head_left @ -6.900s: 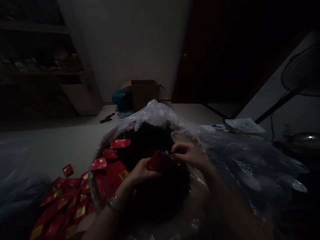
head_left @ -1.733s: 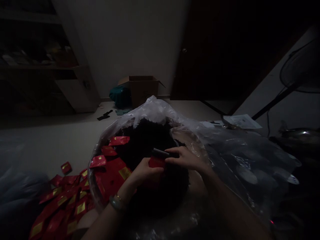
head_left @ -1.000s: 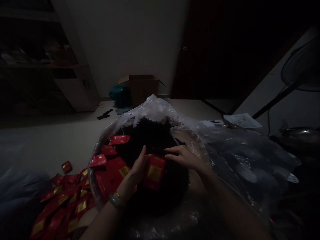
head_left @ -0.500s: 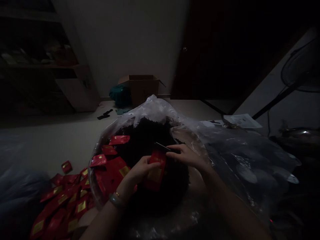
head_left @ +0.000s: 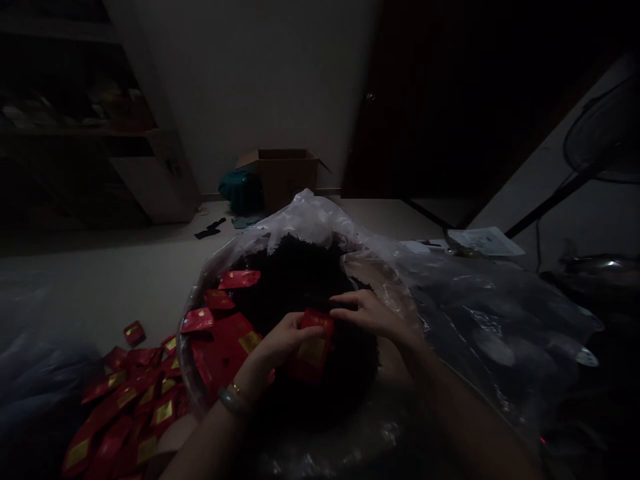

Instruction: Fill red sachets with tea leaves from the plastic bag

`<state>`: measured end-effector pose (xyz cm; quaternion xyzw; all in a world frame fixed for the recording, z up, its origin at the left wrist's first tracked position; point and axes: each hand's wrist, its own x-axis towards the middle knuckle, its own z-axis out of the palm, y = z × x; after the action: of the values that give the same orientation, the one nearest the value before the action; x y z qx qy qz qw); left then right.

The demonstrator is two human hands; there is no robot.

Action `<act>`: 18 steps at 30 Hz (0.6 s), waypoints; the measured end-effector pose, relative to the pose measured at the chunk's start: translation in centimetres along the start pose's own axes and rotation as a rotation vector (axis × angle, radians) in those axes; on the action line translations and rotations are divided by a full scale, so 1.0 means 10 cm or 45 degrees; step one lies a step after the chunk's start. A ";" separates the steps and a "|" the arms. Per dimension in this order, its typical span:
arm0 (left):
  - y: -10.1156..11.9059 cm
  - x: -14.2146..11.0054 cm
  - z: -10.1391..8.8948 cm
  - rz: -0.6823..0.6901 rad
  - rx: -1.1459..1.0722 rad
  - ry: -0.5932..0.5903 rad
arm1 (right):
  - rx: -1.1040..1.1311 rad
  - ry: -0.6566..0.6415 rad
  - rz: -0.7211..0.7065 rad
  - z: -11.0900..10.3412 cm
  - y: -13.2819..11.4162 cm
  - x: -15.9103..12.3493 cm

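Observation:
My left hand [head_left: 287, 340] is closed around a red packet [head_left: 313, 357] with a gold label, its thumb lying across the front. My right hand [head_left: 367, 312] hovers at the packet's top right corner, fingers bent together; whatever they hold is too dark to make out. Under both hands lies a heap of dark, loose, leaf-like material [head_left: 300, 267] in a wide round container lined with clear plastic [head_left: 310, 210]. Several more red packets [head_left: 220, 350] rest on the heap's left side, inside the liner.
Many red packets [head_left: 145, 397] are piled outside the container at the left. Beyond stand an open cardboard box [head_left: 290, 180] and a teal bundle [head_left: 241, 191]. Clear plastic bags [head_left: 490, 320] and a paper sheet [head_left: 485, 241] lie at the right, near a fan [head_left: 600, 140].
A thin shiny tool that stuck out from my right hand over the packet no longer shows. The right fingers have shifted slightly. My left hand keeps the packet almost in place.

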<state>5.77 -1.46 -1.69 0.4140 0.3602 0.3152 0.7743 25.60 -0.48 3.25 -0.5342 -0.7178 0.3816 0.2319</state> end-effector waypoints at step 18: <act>-0.01 0.01 -0.02 0.019 -0.004 -0.006 | -0.107 0.045 -0.125 0.03 0.02 0.00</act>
<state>5.74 -1.33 -1.89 0.4163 0.3549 0.3206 0.7733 25.46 -0.53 2.93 -0.5141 -0.7544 0.3299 0.2402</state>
